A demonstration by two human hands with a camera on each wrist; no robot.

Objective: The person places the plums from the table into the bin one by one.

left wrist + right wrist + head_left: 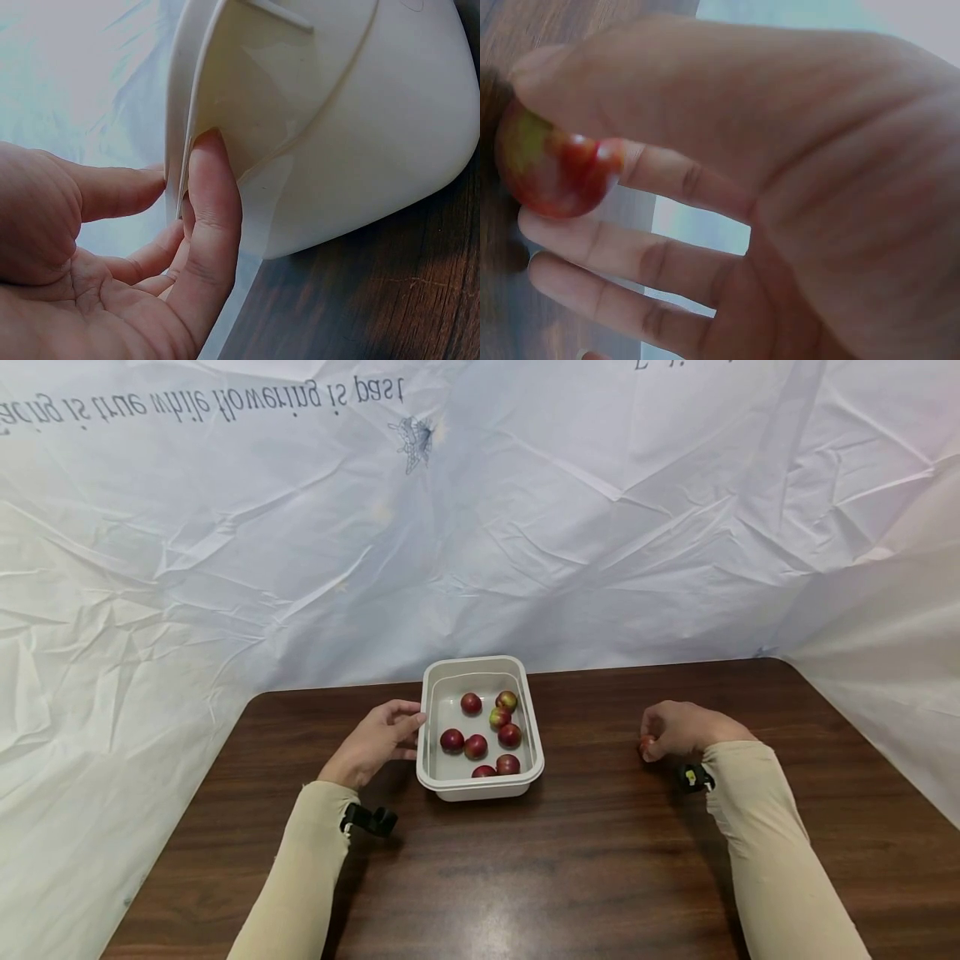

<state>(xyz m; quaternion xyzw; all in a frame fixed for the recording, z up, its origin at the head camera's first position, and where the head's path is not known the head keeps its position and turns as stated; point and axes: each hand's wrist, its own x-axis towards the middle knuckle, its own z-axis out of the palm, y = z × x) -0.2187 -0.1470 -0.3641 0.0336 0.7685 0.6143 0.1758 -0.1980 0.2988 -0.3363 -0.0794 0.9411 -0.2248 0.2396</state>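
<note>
A white plastic bin (480, 783) stands on the table with several red plums (475, 746) lying in it, two of them partly yellow-green. My left hand (378, 739) is at the bin's left side. In the left wrist view the thumb lies on the rim (180, 97) and the index finger curls beneath it, pinching it. Off to the right, my right hand (686, 727) holds a single red and yellow plum (559, 161) between thumb and fingers, close over the tabletop. In the head view that plum is mostly hidden by the hand.
The dark wooden table (577, 852) ends at the back against a creased white sheet (465, 568), which also runs along both sides. A black wrist device (367, 818) is strapped to the left sleeve, and another wrist device (693, 777) to the right.
</note>
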